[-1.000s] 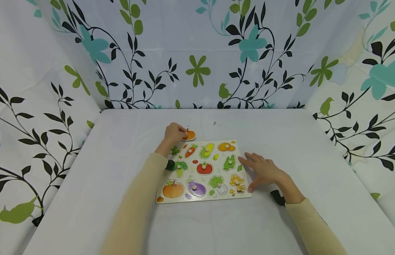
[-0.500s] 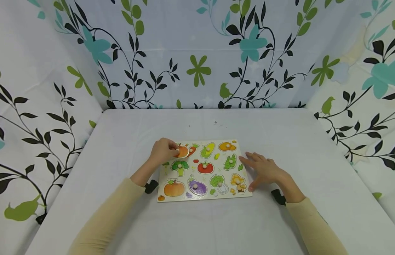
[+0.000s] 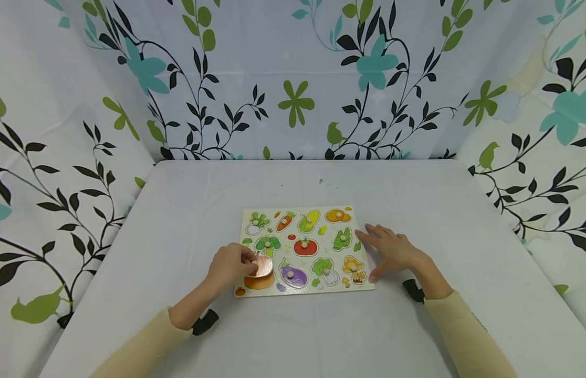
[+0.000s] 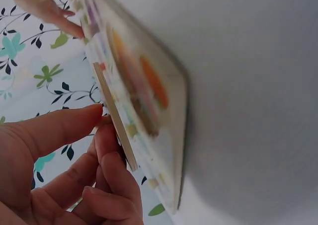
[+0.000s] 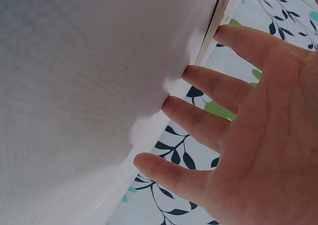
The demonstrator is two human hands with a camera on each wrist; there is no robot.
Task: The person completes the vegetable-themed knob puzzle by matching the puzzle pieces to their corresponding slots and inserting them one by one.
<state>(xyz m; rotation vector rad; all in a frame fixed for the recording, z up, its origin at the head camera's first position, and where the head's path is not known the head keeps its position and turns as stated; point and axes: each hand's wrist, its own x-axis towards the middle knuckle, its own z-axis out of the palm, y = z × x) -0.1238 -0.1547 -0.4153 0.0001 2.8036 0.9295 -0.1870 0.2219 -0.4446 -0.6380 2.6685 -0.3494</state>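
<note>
My left hand [image 3: 230, 266] pinches a pumpkin puzzle piece [image 3: 262, 266] by its small knob. The piece hovers tilted over the pumpkin spot at the near left corner of the vegetable puzzle board [image 3: 274, 292], partly covering the pumpkin picture there. Seen edge-on in the left wrist view, the thin wooden piece [image 4: 115, 116] stands apart from the board. My right hand [image 3: 389, 253] rests at the board's right edge, fingers spread and fairly straight. In the right wrist view, fingertips of the right hand [image 5: 268, 120] touch the cloth beside the board's edge.
Other pieces sit in the board, among them a tomato [image 3: 305, 247], an eggplant [image 3: 294, 276] and broccoli [image 3: 267, 244]. A white cloth [image 3: 312, 336] covers the table. Leaf-patterned curtains [image 3: 255, 58] stand at the back and both sides.
The left hand has carried the pumpkin piece from behind the board's far left corner toward me, to above the near left corner. The right hand stays in place.
</note>
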